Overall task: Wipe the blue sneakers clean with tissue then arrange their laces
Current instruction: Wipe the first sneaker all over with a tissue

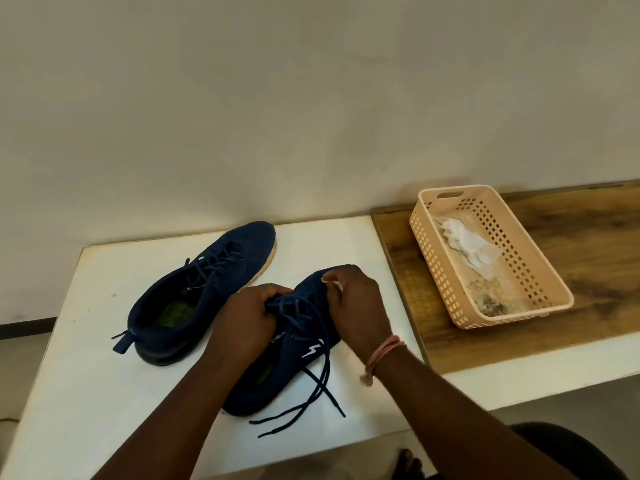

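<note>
— What sort of place is this?

— A plain indoor room, most likely a home or a simple workroom; nothing settles which. A bare, off-white wall (pixel 311 98) fills the background, unmarked apart from a few scuffs.

— What else shows it?

— A white table (pixel 86 393) stands against that wall, and a brown wooden board (pixel 588 244) lies on the surface to the right of the hands. On it sits a peach plastic basket (pixel 540 271) with used tissue (pixel 467 247) inside. A dark baseboard strip (pixel 27 327) runs along the wall at far left, above pale flooring.
</note>
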